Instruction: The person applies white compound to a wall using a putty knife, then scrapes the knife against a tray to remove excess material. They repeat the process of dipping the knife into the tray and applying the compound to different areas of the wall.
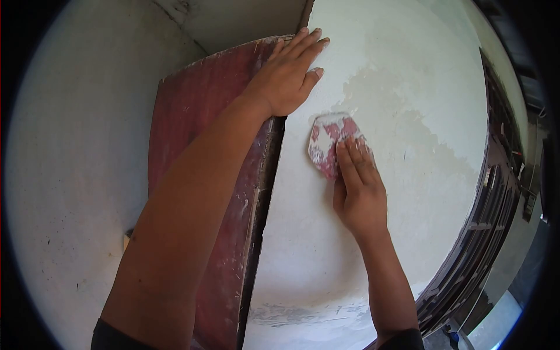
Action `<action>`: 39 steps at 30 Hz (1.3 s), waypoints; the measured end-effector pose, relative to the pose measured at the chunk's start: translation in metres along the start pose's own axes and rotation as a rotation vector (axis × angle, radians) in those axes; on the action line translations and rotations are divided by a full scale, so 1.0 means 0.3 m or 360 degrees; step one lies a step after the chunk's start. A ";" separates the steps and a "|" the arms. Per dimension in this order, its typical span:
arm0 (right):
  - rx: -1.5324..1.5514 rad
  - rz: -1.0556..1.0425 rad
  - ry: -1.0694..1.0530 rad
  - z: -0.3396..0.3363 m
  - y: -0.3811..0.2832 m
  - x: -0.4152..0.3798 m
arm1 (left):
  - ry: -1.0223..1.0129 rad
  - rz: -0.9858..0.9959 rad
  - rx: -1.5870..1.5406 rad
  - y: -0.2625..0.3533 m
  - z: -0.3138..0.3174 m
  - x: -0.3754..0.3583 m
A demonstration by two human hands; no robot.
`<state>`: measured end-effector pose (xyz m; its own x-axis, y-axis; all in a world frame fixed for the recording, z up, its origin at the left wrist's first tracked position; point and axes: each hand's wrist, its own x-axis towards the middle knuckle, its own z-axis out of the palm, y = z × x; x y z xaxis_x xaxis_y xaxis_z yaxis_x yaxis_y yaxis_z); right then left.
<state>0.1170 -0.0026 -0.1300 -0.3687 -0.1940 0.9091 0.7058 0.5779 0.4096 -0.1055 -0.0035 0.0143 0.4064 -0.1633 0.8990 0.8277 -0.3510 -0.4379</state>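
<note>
A flat, many-sided reddish pad [329, 129], smeared with white, lies against the pale wall [315, 233]. My right hand [361, 186] holds it from the lower right, fingers together over its face and the thumb side hidden. Higher up, my left hand [290, 73] has its fingers spread across the wall's edge and the top of the dark red door [201, 128]; it grips nothing. Just beyond the pad, a darker, damp-looking patch [402, 122] spreads across the wall surface.
A dark gap [256, 224] runs between the door's edge and the wall. At the right is a dark slatted window or shutter [490, 198]. Another plain wall [76, 151] stands at the left. Rough grey streaks [303, 314] mark the lower wall.
</note>
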 end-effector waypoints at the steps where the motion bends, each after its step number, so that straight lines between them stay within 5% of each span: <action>1: -0.0001 -0.0004 0.0000 -0.009 -0.012 -0.018 | 0.0006 0.0008 0.0018 -0.005 0.003 -0.001; 9: -0.0094 -0.0052 0.0126 -0.005 0.003 0.061 | -0.0002 -0.0002 -0.0007 0.002 -0.001 -0.001; 13: 0.0022 -0.0072 -0.0114 -0.015 -0.058 -0.046 | -0.0001 0.0001 0.0009 -0.001 -0.001 -0.001; 19: -0.0073 -0.0130 0.0121 -0.054 -0.038 0.048 | -0.0034 -0.0024 -0.0007 0.000 -0.004 0.000; 28: -0.0142 -0.0143 -0.0134 -0.037 -0.100 -0.082 | 0.0020 0.0012 -0.0019 -0.004 0.001 0.001; 31: -0.0200 -0.0218 0.0067 -0.066 -0.065 0.014 | -0.0025 -0.0015 -0.0024 -0.003 -0.004 0.001; 39: -0.0304 -0.0157 -0.0282 -0.034 -0.079 -0.102 | -0.0004 -0.0017 -0.0009 0.002 -0.002 0.005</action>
<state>0.1180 -0.0184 -0.1668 -0.5294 -0.0902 0.8435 0.7564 0.4001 0.5175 -0.1046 -0.0045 0.0155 0.3985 -0.1569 0.9037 0.8299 -0.3578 -0.4281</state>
